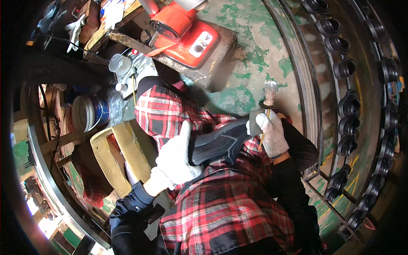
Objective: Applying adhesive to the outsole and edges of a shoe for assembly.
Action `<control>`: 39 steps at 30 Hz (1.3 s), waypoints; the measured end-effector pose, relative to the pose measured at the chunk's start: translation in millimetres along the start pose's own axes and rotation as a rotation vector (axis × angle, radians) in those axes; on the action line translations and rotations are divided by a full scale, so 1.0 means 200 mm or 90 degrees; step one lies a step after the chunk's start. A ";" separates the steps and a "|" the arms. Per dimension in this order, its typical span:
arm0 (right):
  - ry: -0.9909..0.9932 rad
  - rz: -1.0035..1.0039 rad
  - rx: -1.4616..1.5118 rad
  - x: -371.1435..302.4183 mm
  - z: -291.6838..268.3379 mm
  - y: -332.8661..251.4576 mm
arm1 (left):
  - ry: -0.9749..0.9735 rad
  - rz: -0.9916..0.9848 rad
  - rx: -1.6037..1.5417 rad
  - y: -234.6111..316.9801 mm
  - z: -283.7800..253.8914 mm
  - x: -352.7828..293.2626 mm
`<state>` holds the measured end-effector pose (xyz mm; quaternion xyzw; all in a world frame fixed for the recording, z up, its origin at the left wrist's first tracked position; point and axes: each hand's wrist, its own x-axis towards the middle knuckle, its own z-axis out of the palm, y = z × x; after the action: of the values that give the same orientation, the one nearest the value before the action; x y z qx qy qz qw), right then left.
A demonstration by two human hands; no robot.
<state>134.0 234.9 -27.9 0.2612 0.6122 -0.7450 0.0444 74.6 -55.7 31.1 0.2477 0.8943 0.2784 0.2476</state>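
Note:
A black shoe point(221, 142) with a textured sole lies across my lap, over a red plaid apron. My left hand point(178, 157), in a white knit glove, grips one end of it, with the thumb raised. At the other end my right hand point(273, 135), also white-gloved, is closed around a thin wooden stick point(261, 142). A small grey piece point(255, 123) sits between that hand and the shoe; I cannot tell what it is. Just beyond the right hand is a dark disc with a wooden, white-tipped post point(270, 94).
A red machine point(187, 42) stands on a worn bench ahead. Left of my knee are a clear plastic cup point(120, 63), a small white bottle point(121, 87) and a bucket point(87, 114). An open cardboard box point(136, 146) is nearby. Racks with several black shoes point(348, 102) line the right.

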 end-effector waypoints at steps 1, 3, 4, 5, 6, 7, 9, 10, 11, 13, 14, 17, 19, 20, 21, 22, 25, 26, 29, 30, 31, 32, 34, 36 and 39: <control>0.004 0.014 -0.010 0.01 0.01 0.01 | 0.027 -0.007 -0.024 -0.01 0.02 -0.03; -0.028 0.018 0.044 0.01 0.02 0.03 | 0.015 -0.082 -0.058 -0.01 0.06 -0.09; -0.042 0.018 0.077 0.01 0.02 0.04 | 0.008 -0.095 -0.021 -0.02 0.07 -0.12; -0.061 0.013 0.114 0.02 0.01 0.03 | 0.021 -0.083 -0.026 -0.02 0.09 -0.13; -0.025 0.033 0.102 0.02 0.01 0.03 | 0.034 -0.071 -0.030 -0.03 0.10 -0.15; -0.020 0.024 0.115 0.03 0.00 0.02 | 0.049 -0.061 -0.036 -0.04 0.11 -0.16; -0.025 0.009 0.141 0.04 -0.01 -0.01 | 0.054 -0.060 -0.021 -0.05 0.12 -0.19; 0.002 0.020 0.145 0.03 -0.02 -0.02 | 0.056 -0.062 -0.016 -0.05 0.12 -0.20; 0.014 0.031 0.143 0.03 -0.02 -0.03 | 0.059 -0.058 -0.023 -0.06 0.12 -0.20; 0.033 0.036 0.149 0.04 -0.03 -0.04 | 0.065 -0.051 -0.042 -0.06 0.12 -0.22; 0.028 0.030 0.148 0.04 -0.03 -0.04 | 0.058 -0.050 -0.047 -0.06 0.12 -0.22; 0.119 0.064 0.252 0.06 -0.04 -0.02 | 0.054 -0.065 -0.053 -0.07 0.13 -0.23; -0.090 -0.042 0.471 0.08 -0.03 -0.01 | 0.065 -0.032 -0.042 -0.07 0.13 -0.23; -0.191 -0.107 0.583 0.09 -0.02 0.00 | 0.071 -0.017 -0.042 -0.08 0.13 -0.23; -0.151 -0.085 0.557 0.09 0.00 0.00 | 0.070 -0.012 -0.034 -0.08 0.14 -0.23; -0.107 -0.075 0.536 0.09 0.04 0.00 | 0.070 -0.008 -0.031 -0.08 0.14 -0.22; 0.022 -0.178 -0.210 0.07 0.18 -0.01 | 0.072 0.010 -0.009 -0.07 0.13 -0.22; -0.031 -0.116 0.053 0.05 0.23 0.00 | 0.073 0.013 -0.007 -0.07 0.13 -0.23; -0.022 0.016 0.330 0.02 0.32 0.01 | 0.078 0.025 0.018 -0.06 0.12 -0.24; 0.000 0.011 0.351 0.03 0.33 0.01 | 0.073 0.019 0.033 -0.06 0.12 -0.24; 0.000 0.007 0.375 0.03 0.33 0.02 | 0.069 0.013 0.038 -0.06 0.12 -0.24; -0.005 0.007 0.391 0.05 0.32 0.02 | 0.064 0.007 0.043 -0.05 0.12 -0.24; 0.011 -0.011 0.400 0.07 0.32 0.03 | 0.065 0.003 0.034 -0.05 0.11 -0.25; 0.098 0.022 0.439 0.07 0.32 0.04 | 0.068 0.004 0.025 -0.04 0.11 -0.25; 0.154 0.054 0.504 0.04 0.35 0.03 | 0.078 0.007 0.013 -0.04 0.12 -0.25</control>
<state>105.7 169.2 -28.9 0.3689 0.2680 -0.8843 -0.1009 124.3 -81.8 24.0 0.2376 0.9093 0.2853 0.1881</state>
